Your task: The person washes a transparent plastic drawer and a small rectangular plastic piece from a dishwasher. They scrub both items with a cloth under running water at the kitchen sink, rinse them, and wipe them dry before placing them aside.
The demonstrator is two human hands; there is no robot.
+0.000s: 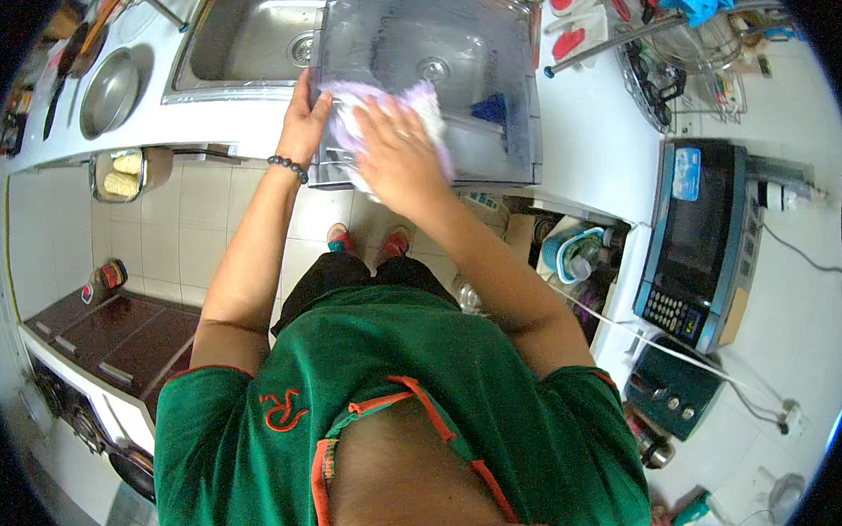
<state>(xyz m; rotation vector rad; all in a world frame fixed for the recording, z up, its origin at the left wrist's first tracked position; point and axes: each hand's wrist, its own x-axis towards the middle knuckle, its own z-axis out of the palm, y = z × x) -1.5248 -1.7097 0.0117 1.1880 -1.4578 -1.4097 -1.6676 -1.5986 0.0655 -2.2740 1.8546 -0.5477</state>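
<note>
A large see-through plastic bin (371,39), greyish and wet-looking, rests over the sink and juts past the counter's front edge. My left hand (301,124) is closed on its left edge, the thumb on the near side. Against the bin's inner left part lies a crumpled white and lilac cloth (344,97). My right hand (398,159) holds this cloth pressed down under its palm and fingers, slightly blurred. A dark blue patch (491,110) shows in the bin's right part; I cannot tell what it is.
Around the bin are the steel sink (224,49) and white counter (580,112). A metal bowl (109,93) stands left; a dish rack (706,67) and microwave (696,239) are right. Below the counter's left front hangs a small container (131,175) with corn-like cobs.
</note>
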